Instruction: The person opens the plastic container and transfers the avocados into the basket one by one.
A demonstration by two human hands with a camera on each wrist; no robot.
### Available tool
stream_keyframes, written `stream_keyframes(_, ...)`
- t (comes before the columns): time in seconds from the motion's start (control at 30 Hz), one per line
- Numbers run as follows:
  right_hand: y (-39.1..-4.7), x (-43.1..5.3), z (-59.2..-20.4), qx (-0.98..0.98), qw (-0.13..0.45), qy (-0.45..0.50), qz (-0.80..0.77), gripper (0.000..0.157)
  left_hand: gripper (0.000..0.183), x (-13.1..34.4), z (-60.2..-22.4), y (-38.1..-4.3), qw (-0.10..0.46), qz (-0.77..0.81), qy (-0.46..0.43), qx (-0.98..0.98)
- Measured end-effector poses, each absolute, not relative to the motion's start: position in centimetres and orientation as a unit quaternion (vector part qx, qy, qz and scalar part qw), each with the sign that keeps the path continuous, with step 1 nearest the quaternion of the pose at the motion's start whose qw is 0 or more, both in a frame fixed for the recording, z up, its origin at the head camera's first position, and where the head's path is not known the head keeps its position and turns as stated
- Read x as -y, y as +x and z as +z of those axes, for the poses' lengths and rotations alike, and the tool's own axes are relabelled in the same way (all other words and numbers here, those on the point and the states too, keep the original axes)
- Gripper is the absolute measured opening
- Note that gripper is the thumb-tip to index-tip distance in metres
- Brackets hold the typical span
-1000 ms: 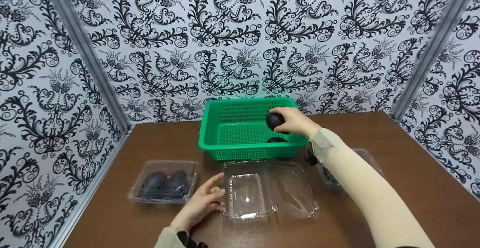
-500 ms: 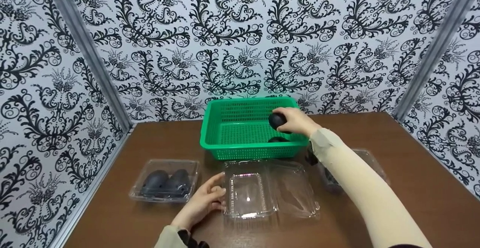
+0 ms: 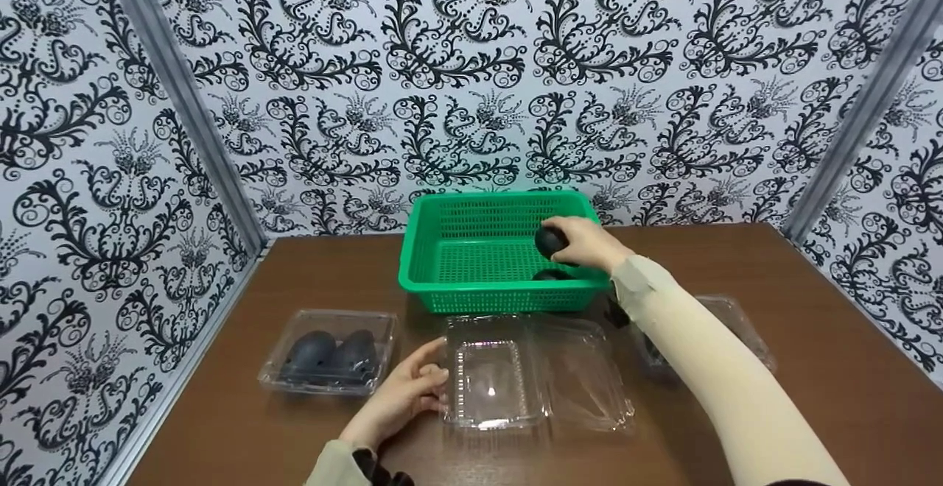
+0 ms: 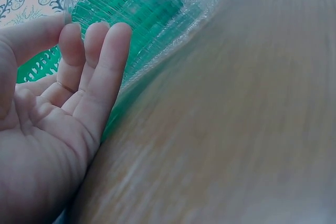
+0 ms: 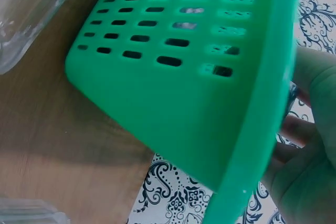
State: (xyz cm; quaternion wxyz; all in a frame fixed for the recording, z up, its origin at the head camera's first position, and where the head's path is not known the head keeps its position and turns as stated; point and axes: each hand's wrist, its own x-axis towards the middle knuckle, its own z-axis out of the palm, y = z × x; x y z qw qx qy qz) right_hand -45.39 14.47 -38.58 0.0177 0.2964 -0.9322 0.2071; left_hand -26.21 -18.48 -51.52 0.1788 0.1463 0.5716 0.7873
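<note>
My right hand [image 3: 586,241] holds a dark, egg-shaped avocado [image 3: 551,242] above the right part of a green plastic basket [image 3: 508,300]. Another dark avocado [image 3: 552,275] lies inside the basket below it, partly hidden by the front rim. An unlidded clear plastic clamshell box [image 3: 492,379] stands in front, its lid [image 3: 589,383] folded out to the right. My left hand [image 3: 405,394] rests at the box's left side, a fingertip touching its edge and the other fingers loosely bent. In the right wrist view, the basket wall [image 5: 157,93] hides the held avocado.
On the left stands a closed clear box [image 3: 328,386] with two dark avocados [image 3: 313,353] inside. A further clear box [image 3: 737,331] on the right is partly covered by my right sleeve [image 3: 707,357]. Patterned walls [image 3: 471,74] enclose the brown table [image 3: 295,272].
The whole head view has shifted slightly. My right hand, still holding the avocado, is a little lower over the basket. The left hand stays at the box's edge.
</note>
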Motion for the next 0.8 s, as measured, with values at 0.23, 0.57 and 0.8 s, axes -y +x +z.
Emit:
stream_keyframes(0.23,-45.8,-14.8,-39.6,0.933,0.028,0.304,0.192,0.064,0.072,18.4,-51.5,-26.2,0.176,0.786,0.142,-0.575)
stream_keyframes(0.57,-45.6,-15.1,-39.9,0.936,0.024,0.293,0.192,0.064,0.071,18.3,-51.6,-26.2,0.18,0.789,0.145,-0.569)
stream_keyframes(0.8,-45.6,-14.9,-40.0,0.935,0.028,0.3,0.189,0.063,0.07,18.4,-51.5,-26.3,0.18,0.787,0.144,-0.572)
